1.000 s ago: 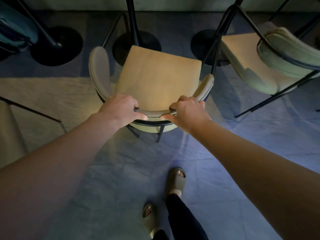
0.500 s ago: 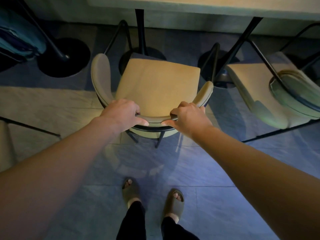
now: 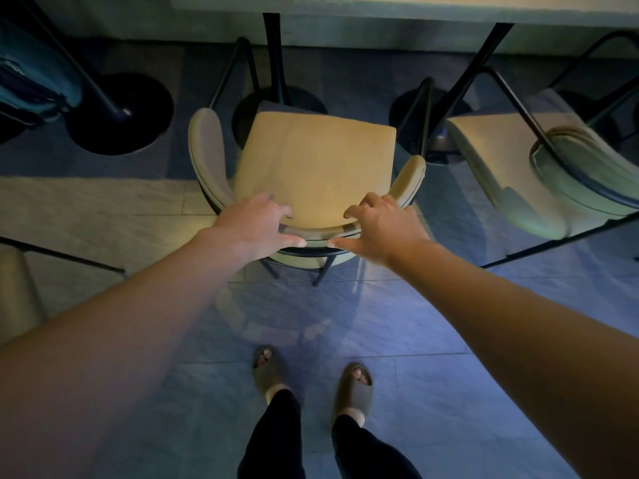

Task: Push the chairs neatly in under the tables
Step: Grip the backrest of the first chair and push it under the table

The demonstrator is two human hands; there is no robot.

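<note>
A tan padded chair (image 3: 318,157) with a curved backrest stands in front of me, its seat facing the pale table (image 3: 415,8) at the top edge. My left hand (image 3: 257,224) hovers over the left part of the backrest with fingers spread. My right hand (image 3: 383,226) is over the right part, fingers also apart. Both thumbs sit close to the backrest rim; whether they touch it I cannot tell. Neither hand wraps the rail.
A second tan chair (image 3: 539,167) stands tilted at the right. Black round table bases (image 3: 121,112) and black posts (image 3: 273,53) rise behind the chair. A blue seat (image 3: 31,81) is at far left, another chair (image 3: 17,292) at the left edge. My sandalled feet (image 3: 311,382) stand on grey tiles.
Both hands have opened and come off their grip on the backrest. The chair sits nearer the table, and my feet stepped forward side by side.
</note>
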